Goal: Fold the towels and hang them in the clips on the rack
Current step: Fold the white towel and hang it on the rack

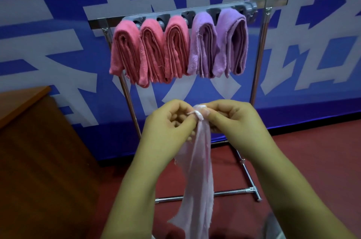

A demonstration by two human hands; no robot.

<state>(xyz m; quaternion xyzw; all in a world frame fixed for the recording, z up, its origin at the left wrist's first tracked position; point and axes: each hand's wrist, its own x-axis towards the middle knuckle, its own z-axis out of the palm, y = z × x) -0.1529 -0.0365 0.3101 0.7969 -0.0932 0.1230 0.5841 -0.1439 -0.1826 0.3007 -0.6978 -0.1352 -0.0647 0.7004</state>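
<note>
Head view: both hands are raised together in front of the rack (259, 43). Left hand (168, 123): fingers curled, fingertips pinching the top edge of a pale pink towel (197, 164). Right hand (232, 119): fingers curled, thumb and forefinger pinching the same top edge, immediately beside the left hand's grip. The two grips are almost touching.

Pale pink towel: hangs straight down from the pinch points, gathered into a narrow, loosely creased strip between the two forearms. Its lower end is cut off by the bottom of the frame.

Above and beyond the hands, a grey clip bar (175, 16) runs along the rack's top rail. Five folded towels hang from it side by side, each touching its neighbour:
- three coral pink towels (152, 51), above and to the left of the left hand;
- two purple towels (220, 43), above the right hand.

One grey clip (251, 11) at the bar's far right end, above and right of the right hand, holds no towel.

Left of the left hand stands a brown wooden cabinet (29, 141). Below the hands lies a red floor (312, 150). Behind the rack is a blue wall with white lettering (58, 43).
</note>
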